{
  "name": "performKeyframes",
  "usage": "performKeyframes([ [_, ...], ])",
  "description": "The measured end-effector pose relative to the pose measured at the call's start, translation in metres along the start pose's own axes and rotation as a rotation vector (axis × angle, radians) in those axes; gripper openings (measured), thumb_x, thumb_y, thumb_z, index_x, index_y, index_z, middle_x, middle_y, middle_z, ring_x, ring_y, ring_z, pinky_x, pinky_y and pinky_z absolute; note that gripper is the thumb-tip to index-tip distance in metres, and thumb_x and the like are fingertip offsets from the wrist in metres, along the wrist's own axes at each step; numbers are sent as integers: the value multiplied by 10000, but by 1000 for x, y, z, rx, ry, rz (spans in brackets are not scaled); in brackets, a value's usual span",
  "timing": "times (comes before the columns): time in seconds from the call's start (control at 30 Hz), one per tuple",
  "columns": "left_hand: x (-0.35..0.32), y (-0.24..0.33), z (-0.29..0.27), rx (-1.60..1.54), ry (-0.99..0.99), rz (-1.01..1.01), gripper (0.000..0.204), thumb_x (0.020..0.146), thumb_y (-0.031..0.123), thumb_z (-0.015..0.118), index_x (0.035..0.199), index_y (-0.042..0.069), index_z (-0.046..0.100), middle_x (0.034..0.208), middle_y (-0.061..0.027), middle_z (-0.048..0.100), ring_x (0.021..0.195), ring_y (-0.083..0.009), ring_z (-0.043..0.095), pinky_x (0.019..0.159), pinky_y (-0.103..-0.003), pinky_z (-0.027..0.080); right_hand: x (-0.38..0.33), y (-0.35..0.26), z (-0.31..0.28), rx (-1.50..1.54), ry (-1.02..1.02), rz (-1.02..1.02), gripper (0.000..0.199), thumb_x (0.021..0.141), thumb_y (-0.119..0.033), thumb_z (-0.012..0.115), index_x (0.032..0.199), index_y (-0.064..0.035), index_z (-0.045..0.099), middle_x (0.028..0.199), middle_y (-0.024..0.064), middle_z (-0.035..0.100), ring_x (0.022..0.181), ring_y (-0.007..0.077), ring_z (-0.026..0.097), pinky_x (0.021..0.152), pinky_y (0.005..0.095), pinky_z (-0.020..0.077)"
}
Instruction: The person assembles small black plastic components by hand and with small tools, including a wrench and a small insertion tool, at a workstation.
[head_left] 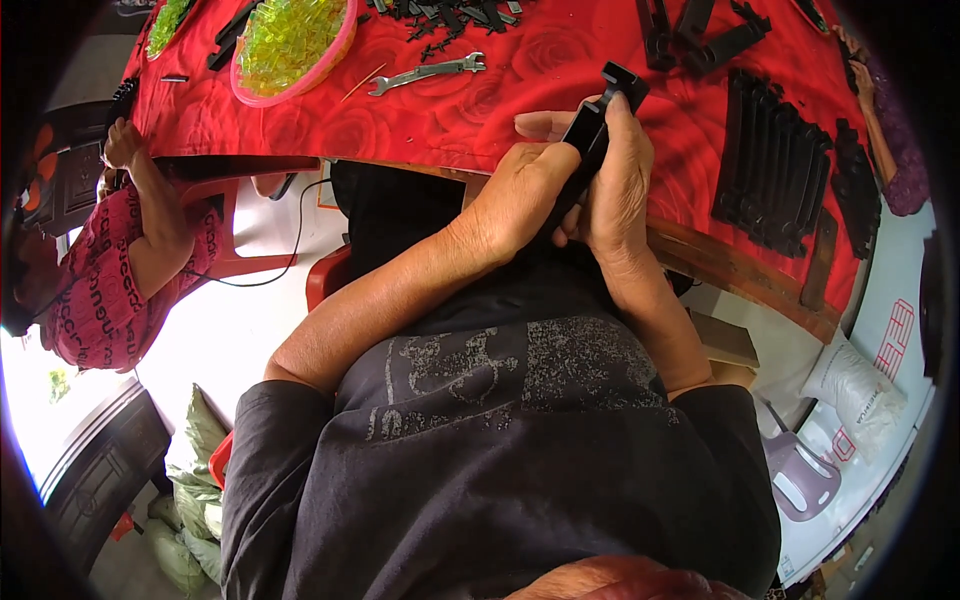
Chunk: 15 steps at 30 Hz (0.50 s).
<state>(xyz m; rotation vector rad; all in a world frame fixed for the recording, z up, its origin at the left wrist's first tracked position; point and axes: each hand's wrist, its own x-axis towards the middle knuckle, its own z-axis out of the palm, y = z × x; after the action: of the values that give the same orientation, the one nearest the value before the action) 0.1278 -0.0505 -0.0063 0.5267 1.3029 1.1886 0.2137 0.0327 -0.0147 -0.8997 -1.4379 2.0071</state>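
Over the near edge of the table, a long black plastic part (pixel 587 130) is held between my two hands, its T-shaped end pointing up and away. My left hand (pixel 522 190) grips it from the left, thumb along its top face. Around its right side my right hand (pixel 622 185) is wrapped, thumb near the narrow neck below the T-shaped end. The part's lower end is partly hidden by my hands and dark shirt. Beyond them on the red rose-patterned tablecloth (pixel 450 130) lies an open-ended wrench (pixel 428 72).
A pink-rimmed basket (pixel 262 101) of clear yellow-green pieces stands far left, near a thin stick (pixel 363 82). Small black pieces (pixel 440 15) lie beyond. Long black parts (pixel 770 160) are lined up at right. People sit left (pixel 110 270) and right (pixel 905 150).
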Motion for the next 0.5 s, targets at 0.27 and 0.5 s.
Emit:
performKeyframes([
  [0.27,-6,-3,-1,78,-48,115,340,995,200,342,833,-2,563,675,-80,602,575,-155,586,534,-274,462,-4,-2,2,-39,3,-95,697,1029,-520,269,903,50,651,831,136,727,432,130,576,294,233,407],
  [0.5,-10,-2,-3,179,-54,224,241,986,122,391,852,-18,533,714,-100,608,606,-171,616,551,-284,486,-9,-10,5,-70,-5,-74,698,1031,-516,257,865,35,652,787,118,723,448,123,580,322,241,412],
])
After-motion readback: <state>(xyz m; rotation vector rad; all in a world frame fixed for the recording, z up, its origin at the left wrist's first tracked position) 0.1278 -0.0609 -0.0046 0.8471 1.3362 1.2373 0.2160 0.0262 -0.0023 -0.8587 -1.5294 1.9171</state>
